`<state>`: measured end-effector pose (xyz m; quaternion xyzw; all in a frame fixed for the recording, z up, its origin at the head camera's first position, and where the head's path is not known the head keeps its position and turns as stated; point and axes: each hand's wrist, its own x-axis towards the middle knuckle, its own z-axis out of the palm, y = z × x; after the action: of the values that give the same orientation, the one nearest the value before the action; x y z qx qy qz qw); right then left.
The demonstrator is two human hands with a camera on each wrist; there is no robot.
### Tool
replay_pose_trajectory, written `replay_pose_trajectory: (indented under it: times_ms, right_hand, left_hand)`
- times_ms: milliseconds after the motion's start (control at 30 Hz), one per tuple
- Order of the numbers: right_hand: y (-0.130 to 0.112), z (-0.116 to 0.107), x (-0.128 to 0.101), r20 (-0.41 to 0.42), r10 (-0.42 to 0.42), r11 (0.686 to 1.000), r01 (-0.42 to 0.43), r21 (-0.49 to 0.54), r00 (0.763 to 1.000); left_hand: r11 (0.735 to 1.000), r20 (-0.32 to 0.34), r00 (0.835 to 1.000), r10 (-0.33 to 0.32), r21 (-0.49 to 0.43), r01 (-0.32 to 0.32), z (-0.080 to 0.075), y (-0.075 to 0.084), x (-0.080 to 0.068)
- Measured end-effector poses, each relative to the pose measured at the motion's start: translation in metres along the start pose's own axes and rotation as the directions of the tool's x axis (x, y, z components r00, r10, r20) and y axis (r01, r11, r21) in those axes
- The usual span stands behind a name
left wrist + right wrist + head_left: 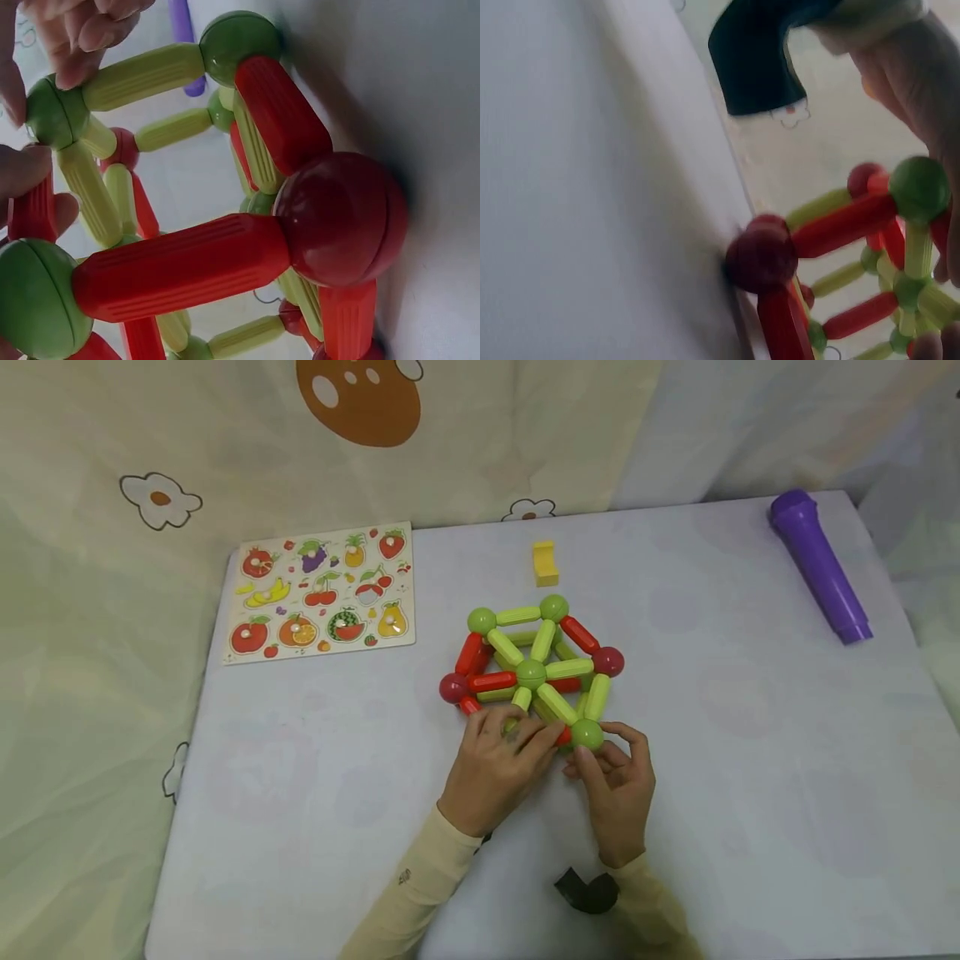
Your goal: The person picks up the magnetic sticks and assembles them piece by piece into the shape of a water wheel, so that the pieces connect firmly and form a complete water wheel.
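A frame of magnetic rods and balls (531, 674) stands on the table, its top a six-sided ring with spokes meeting at a green ball. Red and yellow-green rods make up its sides. My left hand (491, 772) is at the near edge, pinching a red rod (34, 210) between two green balls. At the near right corner, my right hand (621, 789) holds a green ball (587, 735) between thumb and fingers. A yellow-green rod (142, 75) drops from that ball in the left wrist view. My left hand partly hides the near left corner ball.
A fruit peg puzzle board (322, 593) lies at the back left. Behind the frame is a small yellow block (545, 564). A purple microphone-shaped toy (821, 566) lies at the back right. Near my right wrist is a dark curved piece (588, 892).
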<state>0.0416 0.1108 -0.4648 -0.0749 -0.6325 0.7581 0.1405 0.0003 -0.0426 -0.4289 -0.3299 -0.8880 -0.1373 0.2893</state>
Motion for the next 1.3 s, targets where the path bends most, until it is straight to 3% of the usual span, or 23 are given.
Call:
replay_pose_trajectory:
  times_ms: [300,533,700,800,933,1067,1167,1300]
  right_hand:
    - [0.006,-0.001,0.003,0.006,-0.072,0.996,0.072,-0.046,0.997]
    - [0.008,-0.002,0.005,0.035,-0.198,0.941,0.2,-0.272,0.98]
    - [0.007,-0.005,0.005,0.05,-0.184,0.946,0.191,-0.26,0.982]
    - [0.008,-0.007,0.005,0.053,-0.177,0.942,0.185,-0.278,0.983]
    - [0.011,-0.013,0.004,0.086,-0.161,0.942,0.179,-0.284,0.983]
    - [0.014,-0.022,0.006,0.144,-0.154,0.945,0.188,-0.267,0.978]
    - [0.013,-0.027,0.008,0.181,-0.147,0.944,0.192,-0.27,0.973]
    - [0.012,-0.033,0.006,0.219,-0.144,0.935,0.205,-0.288,0.965]
  left_hand:
    - [1.0,0.013,1.0,0.002,-0.008,-0.002,0.001,-0.003,0.002]
    - [1.0,0.033,0.999,0.011,0.019,-0.012,0.006,-0.001,-0.002]
    - [1.0,0.032,0.999,0.012,0.007,-0.012,0.006,0.0,-0.004]
    - [0.998,0.032,0.999,-0.003,-0.057,0.005,0.002,-0.001,-0.006]
    - [0.979,-0.052,0.997,-0.065,-0.196,0.054,-0.005,-0.009,-0.013]
    - [0.945,-0.121,0.976,-0.178,-0.297,0.136,-0.01,-0.024,-0.021]
    - [0.921,-0.111,0.959,-0.259,-0.329,0.211,-0.011,-0.034,-0.028]
    - [0.903,-0.08,0.948,-0.307,-0.34,0.263,-0.01,-0.038,-0.036]
